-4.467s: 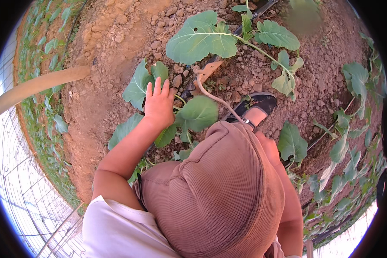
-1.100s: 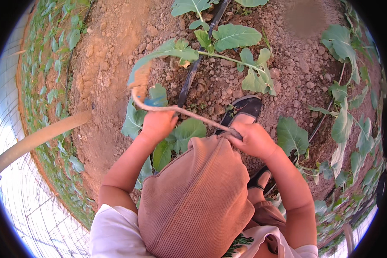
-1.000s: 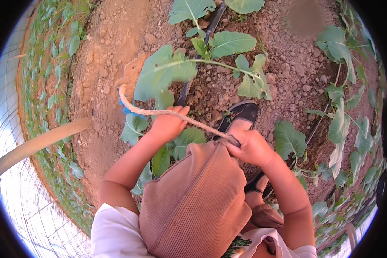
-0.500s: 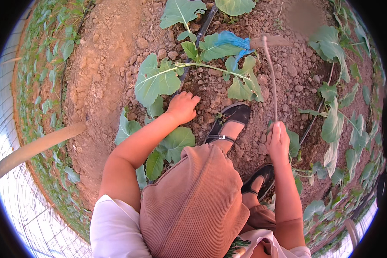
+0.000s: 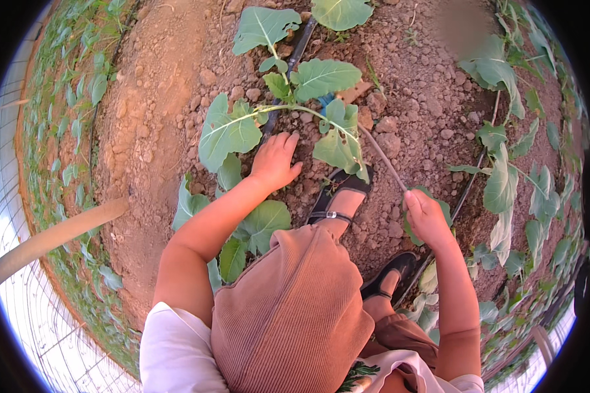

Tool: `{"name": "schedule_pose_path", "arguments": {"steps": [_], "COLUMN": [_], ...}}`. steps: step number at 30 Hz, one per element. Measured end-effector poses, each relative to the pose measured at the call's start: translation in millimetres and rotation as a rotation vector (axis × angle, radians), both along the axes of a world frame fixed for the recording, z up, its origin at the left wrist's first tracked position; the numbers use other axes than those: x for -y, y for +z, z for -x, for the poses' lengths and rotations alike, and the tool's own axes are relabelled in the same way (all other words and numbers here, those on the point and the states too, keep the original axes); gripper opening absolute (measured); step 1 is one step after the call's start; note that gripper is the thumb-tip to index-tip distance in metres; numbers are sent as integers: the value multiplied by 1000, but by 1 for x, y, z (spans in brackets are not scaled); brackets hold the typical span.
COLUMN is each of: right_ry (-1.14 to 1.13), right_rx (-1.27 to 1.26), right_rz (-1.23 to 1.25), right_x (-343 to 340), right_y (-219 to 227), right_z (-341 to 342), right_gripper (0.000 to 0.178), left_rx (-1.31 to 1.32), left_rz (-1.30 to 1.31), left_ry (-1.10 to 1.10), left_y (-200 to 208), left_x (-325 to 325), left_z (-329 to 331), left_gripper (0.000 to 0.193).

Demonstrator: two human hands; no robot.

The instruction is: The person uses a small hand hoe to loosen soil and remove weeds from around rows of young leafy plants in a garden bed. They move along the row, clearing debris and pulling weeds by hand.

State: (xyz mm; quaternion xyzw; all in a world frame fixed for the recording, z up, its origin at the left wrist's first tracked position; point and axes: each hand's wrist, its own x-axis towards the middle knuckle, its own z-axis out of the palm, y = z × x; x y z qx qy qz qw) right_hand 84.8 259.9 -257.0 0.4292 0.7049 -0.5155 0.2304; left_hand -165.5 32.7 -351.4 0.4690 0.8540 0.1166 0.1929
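Right grip [image 5: 428,218] wrapped round a thin tool handle [image 5: 383,159], tool head [image 5: 354,92] forward-left, partly behind leaves [image 5: 336,150], left grip [image 5: 273,164] splayed.

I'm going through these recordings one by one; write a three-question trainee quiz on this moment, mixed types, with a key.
1. Which hand grips the brown stick-like handle?
2. True or false: the left hand grips that handle too.
3. What colour is the material showing between the leaves?
A) red
B) blue
C) yellow

Key:
1. The right hand.
2. False; it is palm down, beside the black hose, away from the handle.
3. B
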Motion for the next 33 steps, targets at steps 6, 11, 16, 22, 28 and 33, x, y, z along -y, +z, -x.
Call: {"name": "schedule_pose_path", "arguments": {"steps": [6, 11, 16, 22, 28, 33], "right_ry": [-17, -53, -162, -286, -465, -210], "right_rx": [-17, -50, -217, -409, -369, -274], "right_rz": [5, -49, -463, -498, -385, -559], "right_x": [18, -12, -33, -86, -133, -122], "right_y": [-26, -6, -23, -34, -77, -98], "right_z": [0, -19, 8, 105, 202, 196], "right_gripper": [34, 32, 23, 31, 35, 34], "left_rx": [-6, -60, -23, -99, -8, 19], "left_rz": [-109, -70, 341, 298, 223, 166], "left_ry": [73, 31, -3, -39, 22, 24], "left_y": [-3, -3, 14, -3, -5, -12], "left_x": [-18, -13, -39, -29, -30, -27], "left_z": [-1, 4, 8, 5, 6, 9], "left_gripper": [56, 55, 57, 51, 50, 50]}}
